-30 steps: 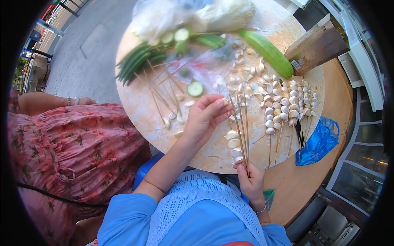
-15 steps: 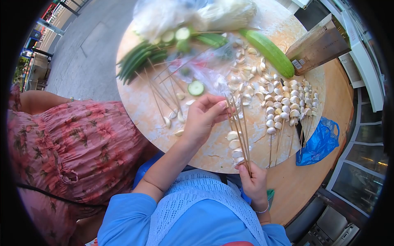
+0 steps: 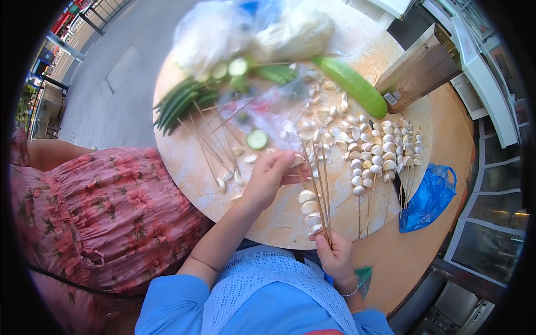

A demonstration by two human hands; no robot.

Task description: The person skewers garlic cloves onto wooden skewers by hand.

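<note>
My left hand [image 3: 271,177] pinches a single garlic clove [image 3: 297,160] close to the upper ends of some thin skewers. Those bamboo skewers [image 3: 319,195] are gripped at their lower ends by my closed right hand [image 3: 336,255]. Several cloves [image 3: 309,207] are threaded along one of them, stacked just above my right fingers. To the right, finished rows of garlic skewers [image 3: 385,149] lie side by side on the round table [image 3: 273,228]. Loose cloves [image 3: 335,114] are heaped behind them. Whether the clove in my left hand touches a skewer tip, I cannot tell.
A long green gourd [image 3: 354,86] and a cardboard box [image 3: 416,70] stand at the back right. Okra-like green pods [image 3: 181,103], loose skewers [image 3: 206,148] and plastic bags [image 3: 215,36] lie to the left and back. A blue bag [image 3: 427,198] sits at right; a person in a floral dress [image 3: 111,218] is at left.
The view has shifted, so the table appears lower and slightly left. A clove now shows plainly between my left fingers near the skewer tips. My right hand keeps its hold on the skewers.
</note>
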